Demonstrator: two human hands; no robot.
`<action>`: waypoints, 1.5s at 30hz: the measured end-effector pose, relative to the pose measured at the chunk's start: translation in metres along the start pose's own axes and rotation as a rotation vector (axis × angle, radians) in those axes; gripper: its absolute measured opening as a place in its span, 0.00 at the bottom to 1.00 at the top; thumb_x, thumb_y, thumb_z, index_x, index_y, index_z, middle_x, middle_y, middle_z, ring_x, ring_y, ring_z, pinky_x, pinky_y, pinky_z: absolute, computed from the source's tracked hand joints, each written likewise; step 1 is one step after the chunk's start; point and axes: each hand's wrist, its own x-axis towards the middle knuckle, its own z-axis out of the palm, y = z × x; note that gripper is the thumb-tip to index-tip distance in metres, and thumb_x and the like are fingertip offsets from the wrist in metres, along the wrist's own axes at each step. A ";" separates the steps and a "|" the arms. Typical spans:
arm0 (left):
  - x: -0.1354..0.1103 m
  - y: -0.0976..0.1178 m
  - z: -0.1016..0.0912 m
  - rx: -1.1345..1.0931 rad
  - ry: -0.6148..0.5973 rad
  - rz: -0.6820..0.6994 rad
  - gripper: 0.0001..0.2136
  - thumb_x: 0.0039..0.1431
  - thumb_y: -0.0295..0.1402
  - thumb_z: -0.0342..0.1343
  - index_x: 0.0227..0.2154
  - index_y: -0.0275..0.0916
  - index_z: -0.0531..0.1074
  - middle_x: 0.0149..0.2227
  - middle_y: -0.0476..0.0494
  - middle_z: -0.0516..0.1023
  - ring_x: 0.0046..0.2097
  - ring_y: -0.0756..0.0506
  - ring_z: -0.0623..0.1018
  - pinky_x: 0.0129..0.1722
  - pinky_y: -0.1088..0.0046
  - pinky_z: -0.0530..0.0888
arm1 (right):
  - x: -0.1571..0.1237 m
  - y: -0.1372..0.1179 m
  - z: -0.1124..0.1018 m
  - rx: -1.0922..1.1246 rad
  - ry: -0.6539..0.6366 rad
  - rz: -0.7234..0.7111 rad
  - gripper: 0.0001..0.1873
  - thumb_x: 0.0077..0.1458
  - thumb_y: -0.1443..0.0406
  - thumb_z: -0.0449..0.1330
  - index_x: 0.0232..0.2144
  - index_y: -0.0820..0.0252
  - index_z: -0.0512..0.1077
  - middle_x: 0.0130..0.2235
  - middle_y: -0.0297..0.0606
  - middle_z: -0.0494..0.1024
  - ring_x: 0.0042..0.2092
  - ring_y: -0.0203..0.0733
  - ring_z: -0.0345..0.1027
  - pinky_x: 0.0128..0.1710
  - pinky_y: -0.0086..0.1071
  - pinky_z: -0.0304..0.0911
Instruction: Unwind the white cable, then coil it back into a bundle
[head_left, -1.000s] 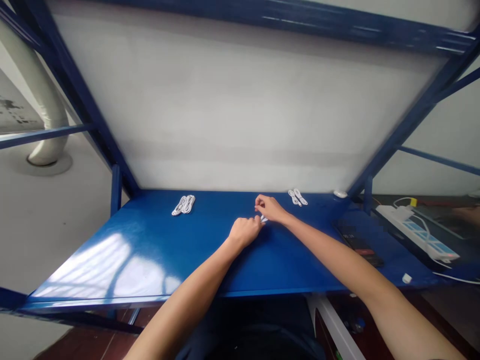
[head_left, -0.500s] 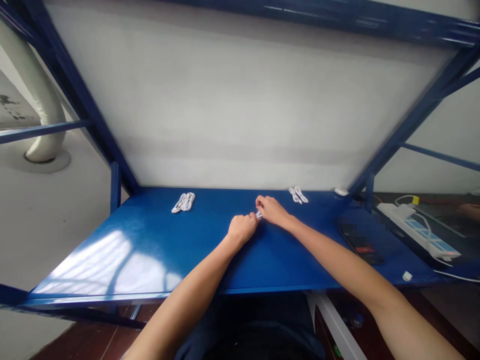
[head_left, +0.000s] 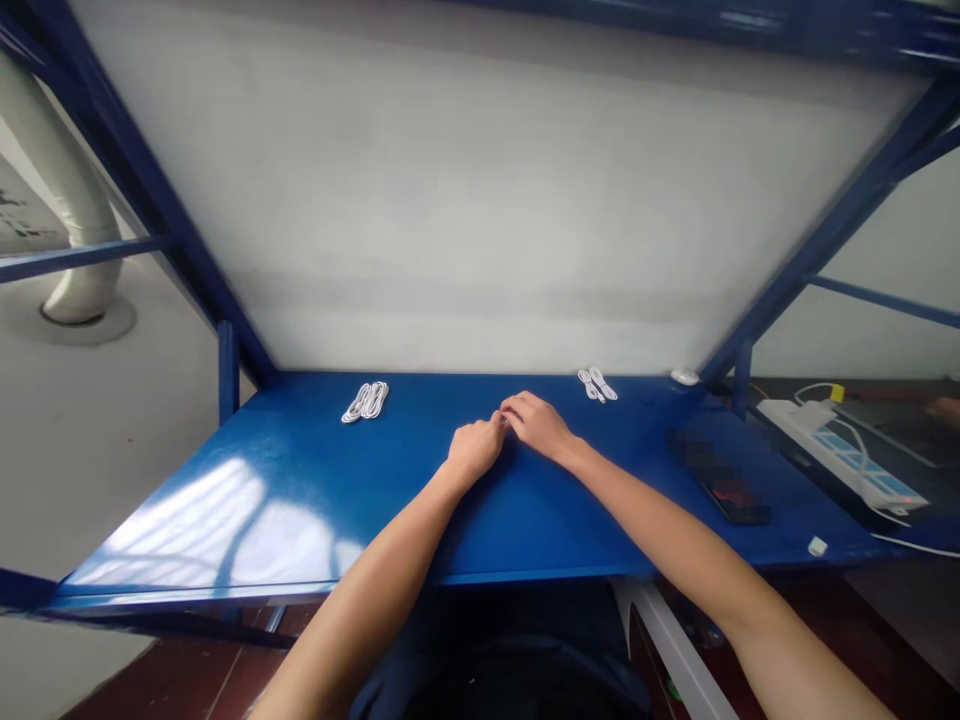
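Observation:
Just above the middle of the blue tabletop (head_left: 390, 500), my left hand (head_left: 478, 446) is closed on a white cable (head_left: 505, 420), mostly hidden by my fingers. My right hand (head_left: 536, 425) meets it from the right, fingers bent and pinched on the same cable. Only a small white bit shows between the two hands. To the left lie coiled white cables (head_left: 365, 402), side by side. Another pair of coiled white cables (head_left: 597, 385) rests at the back, right of my hands.
A white power strip (head_left: 844, 455) with plugged-in leads lies at the right. A dark phone-like object (head_left: 739, 503), partly blurred, and a small white block (head_left: 817, 546) are on the right side. A white mouse-like object (head_left: 684, 377) sits in the back right corner. Blue frame posts (head_left: 227, 365) flank the table.
Both hands have shifted slightly left and drawn closer together. Less of the white cable shows between them. The coiled cables on the table stay where they were.

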 end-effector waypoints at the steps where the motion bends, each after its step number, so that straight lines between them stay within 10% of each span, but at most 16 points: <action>1: 0.000 -0.001 -0.001 0.000 -0.001 0.001 0.20 0.68 0.42 0.31 0.52 0.38 0.61 0.38 0.33 0.78 0.40 0.36 0.79 0.37 0.62 0.71 | -0.002 0.001 0.002 0.008 0.033 -0.012 0.09 0.60 0.69 0.53 0.37 0.57 0.72 0.38 0.40 0.75 0.41 0.40 0.68 0.41 0.32 0.63; 22: 0.005 -0.018 -0.003 -0.088 -0.025 0.037 0.19 0.66 0.41 0.35 0.38 0.38 0.69 0.36 0.35 0.77 0.39 0.38 0.77 0.35 0.66 0.69 | -0.018 0.004 0.006 0.077 0.140 -0.215 0.11 0.60 0.70 0.51 0.35 0.57 0.73 0.35 0.39 0.77 0.37 0.42 0.67 0.38 0.37 0.65; 29: 0.011 -0.023 -0.002 -0.668 0.010 0.169 0.23 0.63 0.47 0.37 0.26 0.36 0.68 0.24 0.47 0.72 0.28 0.48 0.70 0.29 0.74 0.64 | -0.019 0.016 0.010 0.234 0.123 -0.165 0.10 0.60 0.69 0.52 0.37 0.55 0.73 0.36 0.38 0.78 0.39 0.42 0.69 0.41 0.38 0.66; 45: 0.010 -0.007 -0.002 -1.493 -0.209 -0.273 0.17 0.61 0.46 0.46 0.23 0.40 0.56 0.14 0.60 0.49 0.14 0.57 0.48 0.13 0.80 0.44 | -0.019 0.004 0.014 0.167 0.181 -0.230 0.11 0.60 0.68 0.50 0.35 0.58 0.73 0.34 0.41 0.76 0.36 0.42 0.67 0.39 0.39 0.66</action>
